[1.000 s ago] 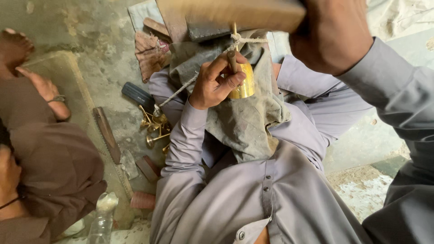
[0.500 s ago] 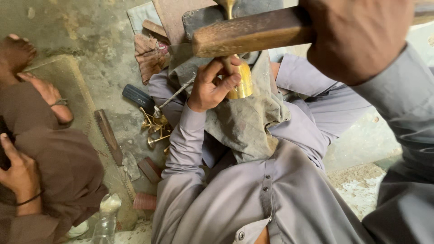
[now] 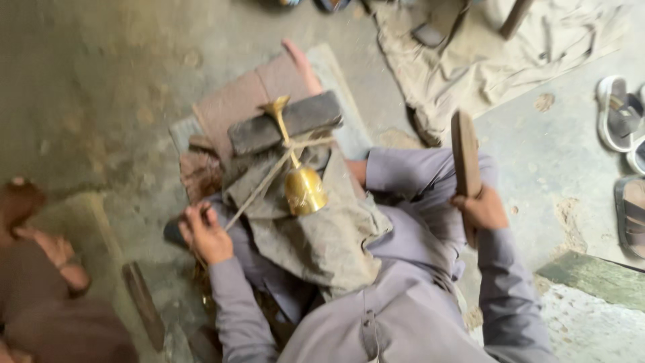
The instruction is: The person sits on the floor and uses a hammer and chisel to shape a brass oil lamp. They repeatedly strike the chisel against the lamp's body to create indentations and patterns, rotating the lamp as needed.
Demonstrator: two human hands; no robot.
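Gripping wooden mallet (image 3: 465, 153), rt fingers (image 3: 470, 204) shut; lft hand (image 3: 205, 233) w/ rod.

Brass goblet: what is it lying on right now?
The brass goblet lies on a grey-green cloth over the lap, its stem crossing a dark block with cord around it. What lies beneath the cloth is covered.
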